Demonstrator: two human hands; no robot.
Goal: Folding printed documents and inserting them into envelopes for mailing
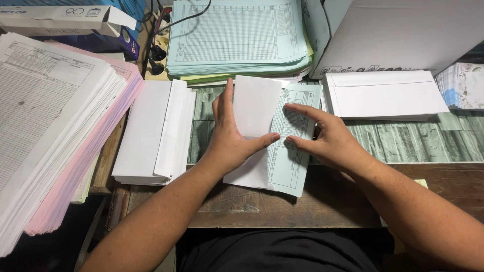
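A white envelope (pixel 254 108) lies on the worktop (pixel 282 201). The left hand (pixel 229 136) pinches its edge in a clenched grip. Just right of the envelope, the right hand (pixel 322 136), released and flat, presses a pale green form (pixel 292 151) partly tucked under it.

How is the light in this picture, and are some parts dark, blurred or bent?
Head view: soft even light falls on the white envelope and green form under both hands, sharp, without glare. Head view: the left hand and right hand cast only faint shadows. Head view: below the desk edge it is dark. Head view: the paper stack bends near the left edge.
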